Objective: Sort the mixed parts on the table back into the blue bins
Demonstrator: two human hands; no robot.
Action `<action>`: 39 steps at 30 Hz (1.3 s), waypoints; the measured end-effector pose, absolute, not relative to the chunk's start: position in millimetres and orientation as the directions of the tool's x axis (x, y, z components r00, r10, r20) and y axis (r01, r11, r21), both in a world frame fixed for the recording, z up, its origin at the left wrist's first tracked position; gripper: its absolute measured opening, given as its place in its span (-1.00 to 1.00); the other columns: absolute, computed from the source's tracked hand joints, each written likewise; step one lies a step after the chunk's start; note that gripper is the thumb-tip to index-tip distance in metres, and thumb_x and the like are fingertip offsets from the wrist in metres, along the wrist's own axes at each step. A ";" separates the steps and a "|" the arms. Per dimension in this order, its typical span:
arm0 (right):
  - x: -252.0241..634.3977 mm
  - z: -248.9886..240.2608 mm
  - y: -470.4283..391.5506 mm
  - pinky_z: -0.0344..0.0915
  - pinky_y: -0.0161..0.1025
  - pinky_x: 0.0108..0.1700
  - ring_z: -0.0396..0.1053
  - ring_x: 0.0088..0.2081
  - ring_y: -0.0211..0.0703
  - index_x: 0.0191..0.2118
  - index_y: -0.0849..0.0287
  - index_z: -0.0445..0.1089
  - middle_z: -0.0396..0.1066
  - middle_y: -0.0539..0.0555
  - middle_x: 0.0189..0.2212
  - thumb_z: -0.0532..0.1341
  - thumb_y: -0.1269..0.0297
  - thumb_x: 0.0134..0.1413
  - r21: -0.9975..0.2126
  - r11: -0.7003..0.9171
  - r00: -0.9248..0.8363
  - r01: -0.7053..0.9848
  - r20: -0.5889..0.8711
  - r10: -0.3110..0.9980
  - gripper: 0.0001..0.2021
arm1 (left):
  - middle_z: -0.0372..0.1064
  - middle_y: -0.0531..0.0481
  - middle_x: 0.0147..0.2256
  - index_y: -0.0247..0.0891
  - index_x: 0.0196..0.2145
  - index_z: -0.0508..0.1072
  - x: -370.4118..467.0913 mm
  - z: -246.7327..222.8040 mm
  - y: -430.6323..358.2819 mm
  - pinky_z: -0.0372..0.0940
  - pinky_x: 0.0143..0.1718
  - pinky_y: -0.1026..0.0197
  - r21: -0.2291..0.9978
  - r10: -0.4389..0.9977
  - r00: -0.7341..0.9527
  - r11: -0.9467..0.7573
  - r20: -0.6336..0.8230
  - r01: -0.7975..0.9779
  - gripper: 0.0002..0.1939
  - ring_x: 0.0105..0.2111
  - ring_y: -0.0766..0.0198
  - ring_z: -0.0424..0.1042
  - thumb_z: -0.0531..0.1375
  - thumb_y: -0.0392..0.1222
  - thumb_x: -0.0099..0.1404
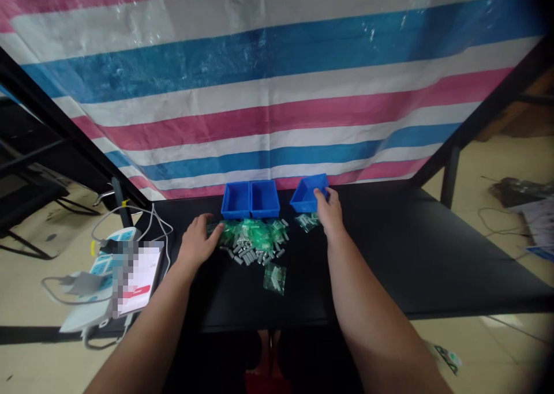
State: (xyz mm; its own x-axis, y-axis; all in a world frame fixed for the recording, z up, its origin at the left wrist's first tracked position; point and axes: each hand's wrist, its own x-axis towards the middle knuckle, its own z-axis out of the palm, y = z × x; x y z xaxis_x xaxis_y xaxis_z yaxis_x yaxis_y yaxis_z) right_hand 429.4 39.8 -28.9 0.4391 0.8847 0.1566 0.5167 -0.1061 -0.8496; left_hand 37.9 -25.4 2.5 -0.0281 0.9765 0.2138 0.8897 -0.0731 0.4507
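My right hand (pixel 329 212) grips the near rim of a blue bin (pixel 308 192), which is tilted up at the back of the black table (pixel 411 255). A few small green bags (pixel 307 222) lie just under that bin. My left hand (pixel 197 241) rests flat on the table with its fingers touching the left edge of a pile of small green bags and grey metal parts (pixel 253 241). Two more blue bins (pixel 250 199) stand side by side behind the pile. One green bag (pixel 274 278) lies apart, nearer to me.
A striped red, white and blue tarp (pixel 277 82) hangs behind the table. At the left edge sit a white device with cables (pixel 104 267) and a paper. Black frame posts (pixel 450 175) stand at both sides. Loose items lie on the floor at right.
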 end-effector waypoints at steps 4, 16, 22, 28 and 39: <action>424.8 -17.1 33.2 0.23 0.06 0.24 0.36 0.13 0.21 0.29 0.18 0.30 0.42 0.30 0.07 0.25 -0.05 0.13 -0.785 -0.206 0.508 0.584 0.157 0.847 -0.33 | 0.46 -0.26 0.04 -0.18 0.05 0.44 37.0 8.1 14.5 0.26 0.11 -0.23 0.464 0.970 -0.111 -0.001 0.214 0.886 -0.49 0.09 -0.20 0.40 0.11 0.22 0.34; 412.1 -14.1 31.6 0.20 0.22 0.25 0.33 0.21 0.21 0.27 -0.12 0.39 0.48 0.05 0.15 0.10 0.00 0.33 -0.656 -0.151 0.284 0.739 0.100 0.954 -0.54 | 0.45 -0.10 0.14 -0.16 0.14 0.43 39.3 -19.5 21.1 0.25 0.23 -0.02 0.796 0.986 -0.021 -0.122 0.167 0.592 -0.45 0.15 0.00 0.41 0.17 0.20 0.33; 416.3 -21.3 35.1 0.17 0.20 0.30 0.32 0.24 0.18 0.28 -0.09 0.38 0.44 0.08 0.18 0.03 -0.01 0.36 -0.674 -0.124 0.244 0.728 0.086 0.966 -0.52 | 0.44 -0.18 0.15 -0.24 0.26 0.31 46.9 -20.7 20.6 0.26 0.23 -0.08 0.824 0.991 -0.030 -0.089 0.128 0.560 -0.31 0.15 -0.05 0.43 0.22 0.17 0.29; 437.9 -13.8 25.7 0.25 0.22 0.22 0.33 0.18 0.35 0.19 0.00 0.48 0.39 0.27 0.15 0.17 0.05 0.21 -0.508 -0.319 0.345 0.800 -0.046 0.937 -0.53 | 0.34 -0.23 0.25 -0.25 0.30 0.24 42.4 -29.2 24.0 0.19 0.30 -0.09 0.837 0.982 -0.022 -0.149 0.189 0.527 -0.30 0.24 -0.04 0.35 0.22 0.09 0.30; 436.5 -11.1 11.4 0.37 -0.14 -0.08 0.45 -0.15 -0.02 0.36 0.07 0.17 0.40 0.15 -0.07 0.34 0.31 -0.02 -0.554 -0.134 0.097 0.822 -0.096 0.991 -0.22 | 0.37 -0.22 0.21 -0.23 0.32 0.21 45.6 -24.3 18.7 0.23 0.27 -0.10 0.777 0.968 0.061 -0.232 0.243 0.586 -0.33 0.22 -0.04 0.37 0.20 0.05 0.34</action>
State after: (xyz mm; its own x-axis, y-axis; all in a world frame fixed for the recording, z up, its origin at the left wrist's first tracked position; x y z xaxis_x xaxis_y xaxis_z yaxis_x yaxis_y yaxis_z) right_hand 436.5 11.4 -11.1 0.0966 0.9906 -0.0965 0.8218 -0.1341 -0.5538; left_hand 45.6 18.7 -24.3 0.0613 0.9682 0.2425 0.5856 -0.2316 0.7768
